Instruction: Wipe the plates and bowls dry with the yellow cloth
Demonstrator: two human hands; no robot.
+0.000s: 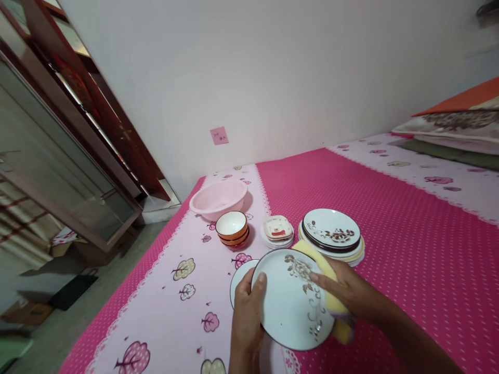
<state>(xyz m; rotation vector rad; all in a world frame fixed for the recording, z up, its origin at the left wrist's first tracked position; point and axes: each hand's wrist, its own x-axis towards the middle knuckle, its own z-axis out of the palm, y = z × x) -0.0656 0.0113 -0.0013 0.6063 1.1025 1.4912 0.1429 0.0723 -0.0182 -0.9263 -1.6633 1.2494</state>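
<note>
My left hand (pixel 246 306) grips the left rim of a white plate (pixel 288 306) with a brown flower pattern, thumb over its edge. My right hand (pixel 346 291) presses a yellow cloth (pixel 331 304) against the plate's right side, fingers lying on the plate's face. Another white plate (pixel 238 278) lies on the pink bedcover just beneath the held one. A stack of patterned plates (pixel 331 232) sits right behind my right hand.
A pile of small square dishes (pixel 277 231), stacked orange bowls (pixel 232 228) and a pink basin (pixel 218 198) stand farther back on the pink spread (pixel 409 249). Folded bedding (pixel 452 130) lies at the far right. A wooden door (pixel 78 135) and floor lie left.
</note>
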